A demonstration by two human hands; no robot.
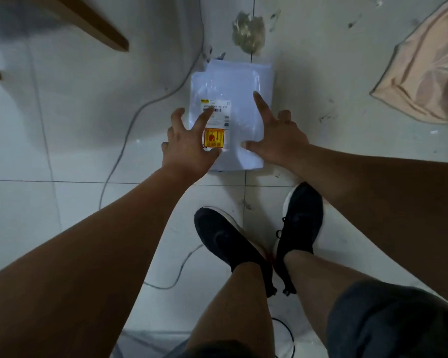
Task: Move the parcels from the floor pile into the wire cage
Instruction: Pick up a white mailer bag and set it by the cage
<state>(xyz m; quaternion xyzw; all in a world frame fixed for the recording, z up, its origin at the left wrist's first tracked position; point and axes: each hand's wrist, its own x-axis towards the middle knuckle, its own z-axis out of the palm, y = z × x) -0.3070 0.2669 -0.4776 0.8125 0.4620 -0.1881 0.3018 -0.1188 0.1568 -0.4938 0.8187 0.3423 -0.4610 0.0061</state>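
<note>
A white plastic parcel point(233, 86) lies flat on the tiled floor, with a shipping label and a yellow-red sticker on top. My left hand point(189, 140) hovers over its near left corner, fingers spread, one finger over the label. My right hand point(277, 133) is spread over its near right edge, index finger pointing along the parcel's right side. Neither hand grips the parcel. The wire cage is not in view.
A pink-beige bag point(424, 71) lies at the right. A small clear bag point(248, 29) sits beyond the parcel. A grey cable point(124, 140) runs across the floor at the left. Wooden furniture legs point(88, 21) stand at top left. My black shoes point(256, 236) are just behind the parcel.
</note>
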